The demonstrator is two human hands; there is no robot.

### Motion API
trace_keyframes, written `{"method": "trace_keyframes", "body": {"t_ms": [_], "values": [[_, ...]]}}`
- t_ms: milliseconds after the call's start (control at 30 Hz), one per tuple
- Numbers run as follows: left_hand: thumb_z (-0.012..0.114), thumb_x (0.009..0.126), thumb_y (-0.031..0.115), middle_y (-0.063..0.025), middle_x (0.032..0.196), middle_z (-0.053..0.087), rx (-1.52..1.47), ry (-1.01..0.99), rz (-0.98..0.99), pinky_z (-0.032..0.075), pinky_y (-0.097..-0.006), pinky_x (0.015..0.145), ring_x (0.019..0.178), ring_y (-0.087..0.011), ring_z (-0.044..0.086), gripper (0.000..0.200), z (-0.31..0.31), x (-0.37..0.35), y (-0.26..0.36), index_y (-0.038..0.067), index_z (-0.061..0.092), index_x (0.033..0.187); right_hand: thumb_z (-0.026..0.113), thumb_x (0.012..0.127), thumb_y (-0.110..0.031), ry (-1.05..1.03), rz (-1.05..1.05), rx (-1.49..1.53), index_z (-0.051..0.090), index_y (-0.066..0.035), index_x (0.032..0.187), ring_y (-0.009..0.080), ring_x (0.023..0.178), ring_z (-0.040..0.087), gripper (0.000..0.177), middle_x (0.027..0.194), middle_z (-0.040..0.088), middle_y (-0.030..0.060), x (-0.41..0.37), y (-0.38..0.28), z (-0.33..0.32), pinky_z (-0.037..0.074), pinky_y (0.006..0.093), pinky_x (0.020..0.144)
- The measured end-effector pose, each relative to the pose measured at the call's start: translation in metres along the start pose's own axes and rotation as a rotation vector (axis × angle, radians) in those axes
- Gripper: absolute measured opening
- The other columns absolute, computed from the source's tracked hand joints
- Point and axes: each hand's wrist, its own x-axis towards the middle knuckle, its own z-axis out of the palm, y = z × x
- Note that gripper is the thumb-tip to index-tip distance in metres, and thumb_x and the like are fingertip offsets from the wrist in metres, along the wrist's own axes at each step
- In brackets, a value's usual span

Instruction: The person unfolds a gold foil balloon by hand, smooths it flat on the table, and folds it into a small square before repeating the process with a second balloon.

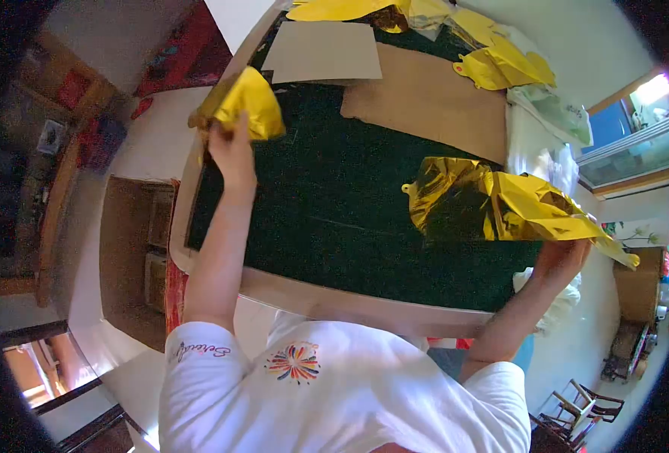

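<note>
At the left edge of the table, my left hand (232,155) is closed on a folded, shiny gold foil balloon (255,109), holding it up over the rim. Toward the right side, my right hand (563,258) grips the lower edge of a larger flat, crumpled gold foil balloon (500,204). That one stretches out over the dark green tabletop, with a small tab at its left end. Its foil partly covers the fingers of my right hand.
The dark green tabletop (334,226) has a pale rim. A white sheet (323,51) and brown cardboard (432,98) lie at the back. More gold foil balloons (508,68) lie behind, by clear plastic bags (549,124). An open cardboard box (130,249) stands left of the table.
</note>
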Motion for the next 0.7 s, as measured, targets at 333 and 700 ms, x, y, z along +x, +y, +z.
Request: {"method": "trace_keyframes", "body": {"t_ms": [333,700], "values": [[0.069,0.082,0.014,-0.0126,0.099,0.061,0.717,-0.429,0.237,0.049,-0.0356,0.085,0.090,-0.0262,0.061,0.028,-0.050,-0.087,0.068,0.005,0.061,0.107,0.061,0.091,-0.019,-0.006,-0.032,-0.031,0.050,-0.004,0.122,0.0274,0.106,0.058,0.036,0.113,0.057,0.0134,-0.004,0.002,0.007,0.046,0.0424,0.097],[0.050,0.087,0.009,-0.0210,0.104,0.064,0.295,-0.522,-0.068,0.050,-0.0429,0.083,0.094,-0.0337,0.063,0.049,-0.060,0.104,-0.001,0.026,0.050,0.134,0.055,0.094,-0.018,-0.012,-0.023,-0.044,0.050,-0.006,0.127,0.0303,0.116,0.053,0.035,0.126,0.055,0.0128,-0.005,-0.002,-0.006,0.043,0.0473,0.099]]}}
